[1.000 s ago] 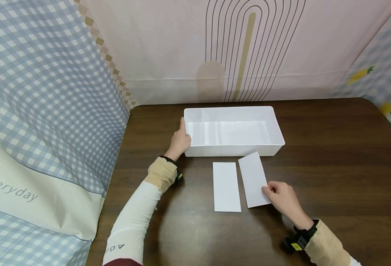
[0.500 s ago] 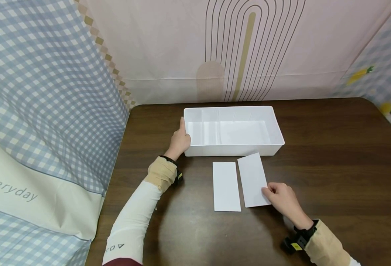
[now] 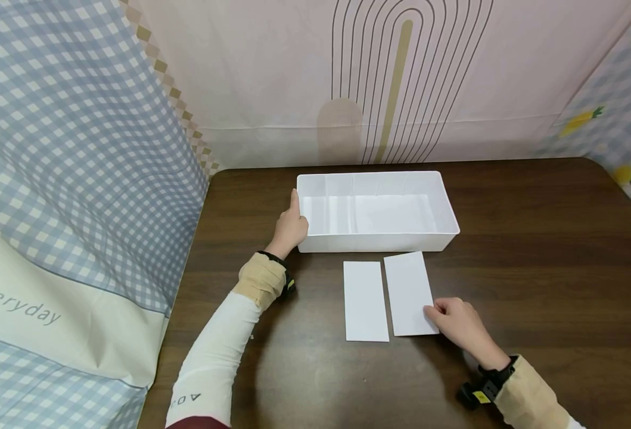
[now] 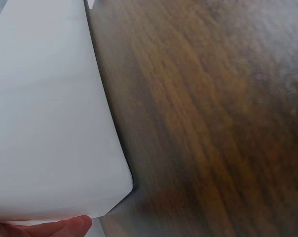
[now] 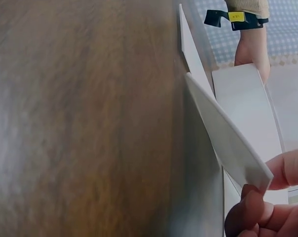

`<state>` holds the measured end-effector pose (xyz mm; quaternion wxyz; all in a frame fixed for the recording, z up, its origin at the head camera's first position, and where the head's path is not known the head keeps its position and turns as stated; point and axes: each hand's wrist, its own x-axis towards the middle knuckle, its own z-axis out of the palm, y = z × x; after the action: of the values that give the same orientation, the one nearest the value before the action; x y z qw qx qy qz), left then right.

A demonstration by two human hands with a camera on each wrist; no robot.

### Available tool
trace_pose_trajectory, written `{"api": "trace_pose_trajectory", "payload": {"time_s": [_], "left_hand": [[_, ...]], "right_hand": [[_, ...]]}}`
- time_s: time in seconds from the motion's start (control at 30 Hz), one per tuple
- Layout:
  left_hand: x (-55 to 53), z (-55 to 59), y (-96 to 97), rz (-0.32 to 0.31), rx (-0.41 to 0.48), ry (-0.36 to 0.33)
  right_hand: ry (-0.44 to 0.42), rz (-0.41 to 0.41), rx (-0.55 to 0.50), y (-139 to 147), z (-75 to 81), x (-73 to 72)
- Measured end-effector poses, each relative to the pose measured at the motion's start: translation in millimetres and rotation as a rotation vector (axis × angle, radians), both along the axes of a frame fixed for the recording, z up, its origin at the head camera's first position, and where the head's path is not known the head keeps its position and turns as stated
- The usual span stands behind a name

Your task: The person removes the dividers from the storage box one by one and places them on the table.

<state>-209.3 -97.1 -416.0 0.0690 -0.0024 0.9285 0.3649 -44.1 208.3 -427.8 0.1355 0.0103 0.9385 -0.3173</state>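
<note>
A white rectangular box [image 3: 369,243] with partitions at its left part stands on the brown table. At its left end my left hand [image 3: 289,227] rests against the wall, index finger straight along it; the left wrist view shows a fingertip [image 4: 80,226] at the box's corner. My right hand [image 3: 457,322] pinches the right edge of a white rectangular panel [image 3: 409,295] between thumb and fingers. That panel is tilted, its held side lifted off the table in the right wrist view. A second white panel [image 3: 365,301] lies flat just left of it.
The brown table [image 3: 551,256] runs along a pale patterned cloth [image 3: 272,77] behind the box. Blue checked cloth [image 3: 79,149] hangs at the left, and another checked cloth [image 3: 615,131] at the right.
The held panel's far end has come down and away from the box front, and the panel has turned slightly. My right hand has moved a little toward me. The left hand stays still.
</note>
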Motion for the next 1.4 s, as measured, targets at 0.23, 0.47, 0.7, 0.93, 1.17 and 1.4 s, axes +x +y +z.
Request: {"api": "trace_pose_trajectory", "payload": {"time_s": [0.23, 0.47, 0.7, 0.93, 1.17, 1.4], "left_hand": [[0.0, 0.0, 0.0, 0.003, 0.008, -0.001], [0.6, -0.4, 0.1, 0.004, 0.001, -0.013], [0.8, -0.3, 0.0, 0.003, -0.001, -0.011], [1.2, 0.1, 0.3, 0.002, 0.001, -0.013], [1.3, 0.5, 0.7, 0.008, 0.001, -0.022], [1.4, 0.3, 0.6, 0.007, 0.004, -0.020]], "right_hand": [[-0.016, 0.030, 0.018, 3.2, -1.9, 0.3], [-0.030, 0.054, 0.053, 5.7, -5.2, 0.4], [-0.032, 0.051, 0.096, 5.4, -5.6, 0.9], [-0.017, 0.056, 0.136, 6.8, -7.7, -0.4], [-0.008, 0.062, 0.139, 7.4, -8.0, -0.6], [-0.019, 0.062, 0.141, 7.4, -8.0, -1.9]]}}
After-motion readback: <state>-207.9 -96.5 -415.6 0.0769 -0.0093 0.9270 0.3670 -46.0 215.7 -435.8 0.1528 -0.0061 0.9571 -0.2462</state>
